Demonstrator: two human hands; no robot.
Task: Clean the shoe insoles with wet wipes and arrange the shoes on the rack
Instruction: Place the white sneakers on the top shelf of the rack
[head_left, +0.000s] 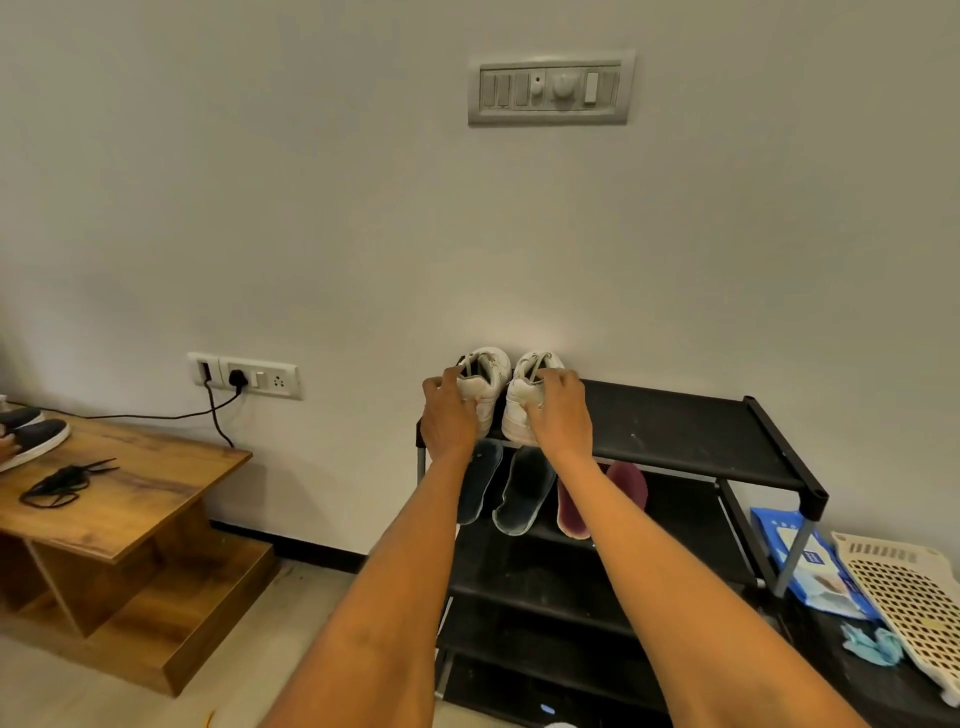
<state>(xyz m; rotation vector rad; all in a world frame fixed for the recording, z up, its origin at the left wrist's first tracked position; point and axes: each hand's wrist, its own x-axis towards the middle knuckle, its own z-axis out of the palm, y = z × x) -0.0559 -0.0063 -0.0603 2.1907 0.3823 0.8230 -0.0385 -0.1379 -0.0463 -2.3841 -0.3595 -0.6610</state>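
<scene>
Two white sneakers stand side by side at the left end of the black shoe rack's top shelf (675, 431), heels toward me. My left hand (448, 415) grips the heel of the left white sneaker (491, 374). My right hand (558, 410) grips the heel of the right white sneaker (524, 395). On the shelf below lie two dark blue insoles (524, 491) and two maroon insoles (626, 483), partly hidden by my forearms. A blue wet-wipes pack (810, 566) lies right of the rack.
A wooden bench (130, 499) at left carries a pair of dark slip-on shoes (36, 434) and black laces (62, 483). A cream plastic basket (909, 592) and crumpled blue wipes (872, 647) lie at right. A plugged-in wall socket (244, 375) sits left of the rack.
</scene>
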